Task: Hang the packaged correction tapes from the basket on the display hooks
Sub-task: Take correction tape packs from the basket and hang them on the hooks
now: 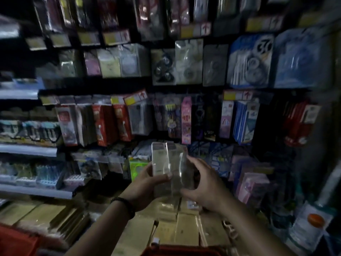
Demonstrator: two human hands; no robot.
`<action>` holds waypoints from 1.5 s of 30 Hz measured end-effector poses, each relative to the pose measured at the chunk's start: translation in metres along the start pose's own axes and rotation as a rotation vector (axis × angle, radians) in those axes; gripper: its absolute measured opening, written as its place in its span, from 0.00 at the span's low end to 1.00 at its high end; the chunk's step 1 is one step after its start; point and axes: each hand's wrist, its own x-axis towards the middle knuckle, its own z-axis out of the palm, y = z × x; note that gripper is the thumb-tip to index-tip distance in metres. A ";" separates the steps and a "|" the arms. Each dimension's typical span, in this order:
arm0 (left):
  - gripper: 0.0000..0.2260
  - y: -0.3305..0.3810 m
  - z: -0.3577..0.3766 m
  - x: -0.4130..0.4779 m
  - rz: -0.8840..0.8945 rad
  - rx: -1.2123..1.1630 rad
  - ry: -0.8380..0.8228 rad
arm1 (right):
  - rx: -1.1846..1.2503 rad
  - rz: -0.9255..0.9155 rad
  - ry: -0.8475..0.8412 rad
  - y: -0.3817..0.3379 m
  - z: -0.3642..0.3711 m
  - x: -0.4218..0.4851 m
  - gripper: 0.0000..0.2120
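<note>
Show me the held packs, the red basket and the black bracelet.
held packs (166, 159): head view, clear front of the stack.
red basket (182, 250): head view, its rim at the bottom edge.
black bracelet (127, 206): head view, beads on top of the wrist.

Yellow price labels (137, 97) sit tilted along the dark rail at mid-frame. Below them hang red packs (122, 122) left of centre and a tall pink pack (186, 120) just right of centre. A bright green pack (137, 168) stands lower down. Grey shelves (27, 149) line the left edge. Brown cardboard boxes (184, 231) fill the bottom centre, and a pale pack with an orange disc (313, 221) lies at lower right.
</note>
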 end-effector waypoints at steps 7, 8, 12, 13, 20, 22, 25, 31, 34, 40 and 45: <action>0.25 0.070 0.002 0.023 0.175 -0.002 0.048 | -0.184 -0.090 0.153 -0.030 -0.040 0.054 0.52; 0.25 0.080 0.003 0.026 0.202 0.013 0.056 | -0.231 -0.113 0.179 -0.033 -0.045 0.063 0.52; 0.24 0.122 0.001 0.036 0.318 0.115 0.111 | -0.413 -0.211 0.294 -0.049 -0.065 0.098 0.52; 0.24 0.131 0.000 0.041 0.345 0.134 0.127 | -0.451 -0.231 0.315 -0.053 -0.070 0.107 0.52; 0.24 0.185 -0.012 0.071 0.467 0.209 0.241 | -0.671 -0.279 0.318 -0.074 -0.113 0.172 0.51; 0.24 0.197 -0.015 0.078 0.500 0.219 0.252 | -0.746 -0.273 0.358 -0.080 -0.123 0.190 0.49; 0.22 0.208 -0.018 0.088 0.537 0.206 0.253 | -0.800 -0.253 0.406 -0.087 -0.136 0.215 0.48; 0.21 0.201 -0.013 0.099 0.547 0.165 0.219 | -0.878 -0.211 0.482 -0.082 -0.144 0.252 0.48; 0.19 0.197 -0.013 0.102 0.528 0.180 0.225 | -0.880 -0.209 0.479 -0.083 -0.141 0.263 0.48; 0.17 0.192 -0.010 0.106 0.519 0.150 0.215 | -0.887 -0.160 0.467 -0.086 -0.136 0.281 0.48; 0.19 0.194 -0.012 0.107 0.518 0.140 0.186 | -0.901 -0.177 0.516 -0.088 -0.132 0.288 0.48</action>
